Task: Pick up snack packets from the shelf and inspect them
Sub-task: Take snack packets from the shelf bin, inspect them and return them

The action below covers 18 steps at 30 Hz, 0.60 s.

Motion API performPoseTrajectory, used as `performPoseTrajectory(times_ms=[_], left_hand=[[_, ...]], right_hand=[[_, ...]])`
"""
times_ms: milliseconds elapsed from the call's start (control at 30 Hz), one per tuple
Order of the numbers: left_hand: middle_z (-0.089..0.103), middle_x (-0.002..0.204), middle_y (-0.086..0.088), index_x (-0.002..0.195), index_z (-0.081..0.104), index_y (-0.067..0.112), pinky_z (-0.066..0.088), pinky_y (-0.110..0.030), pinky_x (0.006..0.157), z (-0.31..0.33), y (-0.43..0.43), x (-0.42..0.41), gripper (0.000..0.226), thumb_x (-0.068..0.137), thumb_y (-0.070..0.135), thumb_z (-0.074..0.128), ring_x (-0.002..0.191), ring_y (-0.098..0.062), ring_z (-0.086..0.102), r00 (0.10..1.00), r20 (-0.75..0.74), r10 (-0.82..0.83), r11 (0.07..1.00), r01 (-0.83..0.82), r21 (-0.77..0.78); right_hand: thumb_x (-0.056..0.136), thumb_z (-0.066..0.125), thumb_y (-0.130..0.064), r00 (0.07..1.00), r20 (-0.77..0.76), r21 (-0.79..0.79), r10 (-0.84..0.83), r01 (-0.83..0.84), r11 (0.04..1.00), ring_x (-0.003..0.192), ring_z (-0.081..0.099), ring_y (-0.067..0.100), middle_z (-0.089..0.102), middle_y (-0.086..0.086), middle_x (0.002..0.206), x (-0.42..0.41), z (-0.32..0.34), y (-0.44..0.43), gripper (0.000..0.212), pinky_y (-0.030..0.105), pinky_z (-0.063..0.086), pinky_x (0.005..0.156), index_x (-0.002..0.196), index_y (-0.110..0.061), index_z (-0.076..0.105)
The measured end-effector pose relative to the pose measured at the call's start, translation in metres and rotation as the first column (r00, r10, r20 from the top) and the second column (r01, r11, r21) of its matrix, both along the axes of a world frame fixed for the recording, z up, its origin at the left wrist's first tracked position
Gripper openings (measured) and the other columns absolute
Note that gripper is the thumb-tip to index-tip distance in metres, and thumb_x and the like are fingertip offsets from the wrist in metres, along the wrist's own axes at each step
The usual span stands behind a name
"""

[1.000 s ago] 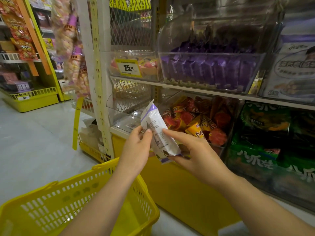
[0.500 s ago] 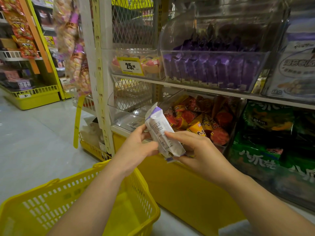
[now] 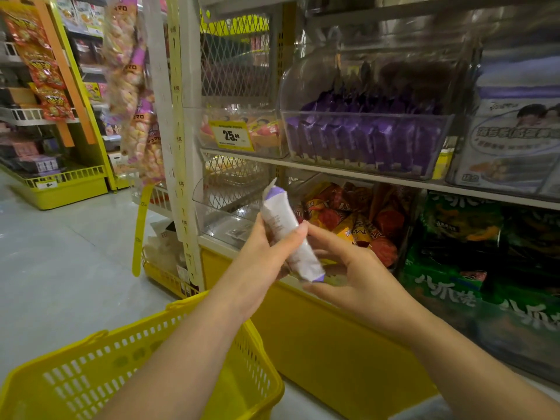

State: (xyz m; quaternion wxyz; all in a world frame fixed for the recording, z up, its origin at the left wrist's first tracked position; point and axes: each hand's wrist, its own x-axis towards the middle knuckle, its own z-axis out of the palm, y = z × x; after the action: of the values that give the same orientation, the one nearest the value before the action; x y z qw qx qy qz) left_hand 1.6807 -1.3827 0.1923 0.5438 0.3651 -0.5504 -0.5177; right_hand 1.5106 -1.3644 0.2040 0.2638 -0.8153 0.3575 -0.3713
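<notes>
We are holding the slim white film snack packet with purple ends (image 3: 288,234) at the centre of the frame, below the white shelf board (image 3: 242,156) and in front of the lower bins, and it is tilting with its crimped top up and to the left. Our left hand (image 3: 263,259) is wrapping its grip around the packet's middle, thumb across the front and fingers behind, clamped on it. Our right hand (image 3: 357,271) is hovering just right of the lower end with its grip apart, fingers spread, and we cannot tell whether a fingertip is touching the wrapper. We are judging the packet to be light, with a thin glossy film that is likely slippery and creases easily, and contents that may crush under a hard squeeze. So we are favouring a gentle hold across the middle, or a pinch on the flat sealed ends when turning it to read the print. The yellow perforated plastic basket (image 3: 78,386) is sitting at the lower left of the frame.
</notes>
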Motion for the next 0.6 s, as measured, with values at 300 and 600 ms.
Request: performPoseTrajectory(times_ms=[300, 600], left_hand=[[0.074, 0.108, 0.003, 0.116, 0.058, 0.04, 0.057, -0.041, 0.075, 0.054, 0.017, -0.026, 0.028, 0.1, 0.019, 0.048, 0.096, -0.02, 0.072, 0.988, 0.144, -0.063, 0.992, 0.077, -0.095], [0.073, 0.111, 0.007, 0.119, 0.056, 0.04, 0.055, -0.036, 0.088, 0.14, 0.039, -0.115, 0.033, 0.098, 0.014, 0.052, 0.102, -0.014, 0.069, 0.929, 0.297, -0.22, 0.885, 0.318, -0.339]], right_hand=[[0.082, 0.071, -0.034, 0.974, 0.028, -0.178, -0.226, 0.228, 0.957, 0.12, 0.049, -0.007, 0.053, -0.023, 0.129, -0.048, 0.072, 0.028, 0.047, 0.024, 0.045, 0.102, 0.127, -0.034, 0.057], [0.069, 0.08, -0.035, 0.941, 0.137, -0.127, -0.309, 0.326, 0.937, 0.077, 0.072, 0.008, 0.074, -0.011, 0.091, -0.145, 0.163, 0.062, 0.036, 0.024, 0.058, 0.061, 0.099, -0.033, 0.061]])
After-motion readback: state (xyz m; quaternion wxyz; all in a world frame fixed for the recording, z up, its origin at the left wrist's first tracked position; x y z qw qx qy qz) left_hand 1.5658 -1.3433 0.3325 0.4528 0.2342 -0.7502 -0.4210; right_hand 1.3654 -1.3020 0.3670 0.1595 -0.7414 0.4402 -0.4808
